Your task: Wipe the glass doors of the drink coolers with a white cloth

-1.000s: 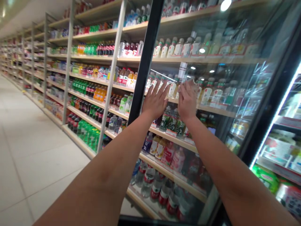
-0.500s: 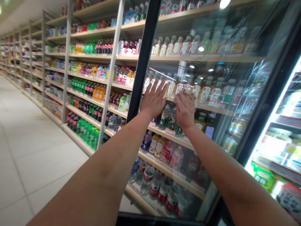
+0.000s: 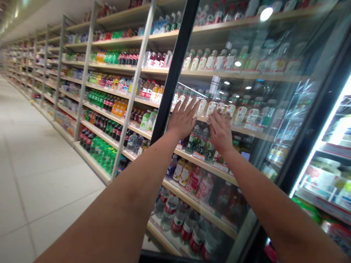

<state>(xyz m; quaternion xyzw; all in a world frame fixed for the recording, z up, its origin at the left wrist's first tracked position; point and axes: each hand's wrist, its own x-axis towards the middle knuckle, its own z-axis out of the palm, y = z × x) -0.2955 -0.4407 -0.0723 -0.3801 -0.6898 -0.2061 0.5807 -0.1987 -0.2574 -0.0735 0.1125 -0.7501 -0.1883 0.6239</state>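
A black-framed glass door (image 3: 276, 87) of a drinks cooler stands swung out in front of me, with shelves of bottles seen through it. Near the door's dark left edge, my left hand (image 3: 181, 120) lies on the pane with fingers spread. My right hand (image 3: 221, 132) is a little lower and to the right, its fingers stretched up against the glass. By its fingertips is a small pale patch that I cannot make out; it may be a reflection. Behind the hands, white-labelled bottles (image 3: 240, 114) line a shelf.
Long shelves of drinks (image 3: 105, 102) run off to the left beside a pale tiled floor (image 3: 55, 175). Lit cooler shelves (image 3: 323, 171) with packaged goods are at the right. Large clear bottles with red labels (image 3: 189, 226) stand low behind the glass.
The view has shifted slightly, so the scene sits a little lower and to the right. My right hand's fingers look flatter and more spread. My left hand keeps its place on the pane.
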